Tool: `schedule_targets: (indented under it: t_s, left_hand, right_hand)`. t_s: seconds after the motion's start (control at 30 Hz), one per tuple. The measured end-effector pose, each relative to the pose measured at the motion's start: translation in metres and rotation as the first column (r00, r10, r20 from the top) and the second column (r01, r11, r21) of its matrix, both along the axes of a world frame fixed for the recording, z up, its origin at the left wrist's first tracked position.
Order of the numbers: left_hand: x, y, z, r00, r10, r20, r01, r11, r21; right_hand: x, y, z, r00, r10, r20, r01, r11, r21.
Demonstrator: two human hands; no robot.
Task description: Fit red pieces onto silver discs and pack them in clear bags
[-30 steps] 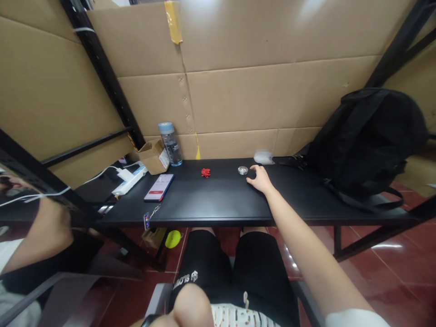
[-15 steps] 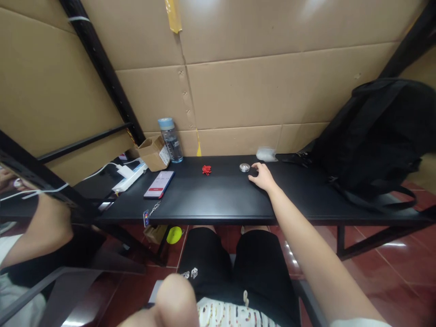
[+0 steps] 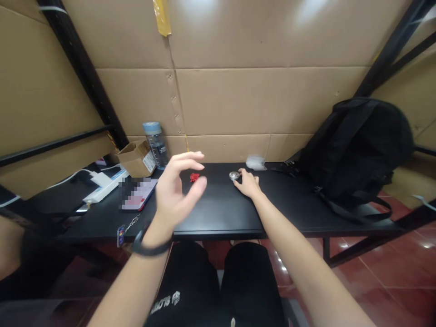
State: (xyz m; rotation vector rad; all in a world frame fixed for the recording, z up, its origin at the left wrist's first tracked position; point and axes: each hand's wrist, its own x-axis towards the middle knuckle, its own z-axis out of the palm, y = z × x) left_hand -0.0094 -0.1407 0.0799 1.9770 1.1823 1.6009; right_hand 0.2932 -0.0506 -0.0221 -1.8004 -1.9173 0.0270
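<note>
Silver disc point(image 3: 234, 175) on worktop point(image 3: 211, 213), right hand point(image 3: 247, 183) at edge
Right half-curled, firm hold not discernible; left hand point(image 3: 172, 193) raised, thumb and fingers spread, empty

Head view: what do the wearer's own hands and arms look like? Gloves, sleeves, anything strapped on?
Left hand: ungloved, black band around the wrist; blurred, can't tell if watch or plain strap. Right hand: ungloved, no band visible. No sleeve, cable or marking shows on the left forearm or right forearm.
</note>
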Motion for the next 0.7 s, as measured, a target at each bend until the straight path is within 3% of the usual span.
schedule_targets:
  t_s: [0.07, 0.13, 0.2, 0.3, 0.47, 0.7]
  left_hand:
    - [0.002, 0.047, -0.005, 0.985, 0.126, -0.120, -0.127, 0.992, 0.006]
    - [-0.002, 0.097, -0.017, 0.907, 0.245, -0.341, -0.281, 0.958, -0.060]
    - [-0.011, 0.140, -0.034, 0.875, 0.226, -0.429, -0.302, 0.946, -0.115]
    - [-0.025, 0.178, -0.064, 0.830, 0.153, -0.536, -0.310, 0.926, -0.215]
    - [-0.039, 0.202, -0.097, 0.757, 0.033, -0.653, -0.341, 0.872, -0.351]
    - [-0.040, 0.202, -0.107, 0.699, -0.070, -0.711, -0.362, 0.823, -0.437]
  right_hand:
    - [0.000, 0.006, 0.000, 1.000, 0.017, 0.015, -0.016, 0.999, -0.036]
    - [0.000, 0.013, 0.002, 0.999, 0.039, 0.025, -0.037, 0.997, -0.071]
    - [0.001, 0.022, 0.004, 0.997, 0.068, 0.027, -0.065, 0.992, -0.107]
    - [0.002, 0.036, 0.008, 0.992, 0.119, 0.035, -0.113, 0.983, -0.146]
    - [0.007, 0.055, 0.010, 0.985, 0.166, 0.048, -0.153, 0.965, -0.214]
    - [0.008, 0.054, 0.012, 0.985, 0.169, 0.042, -0.149, 0.942, -0.301]
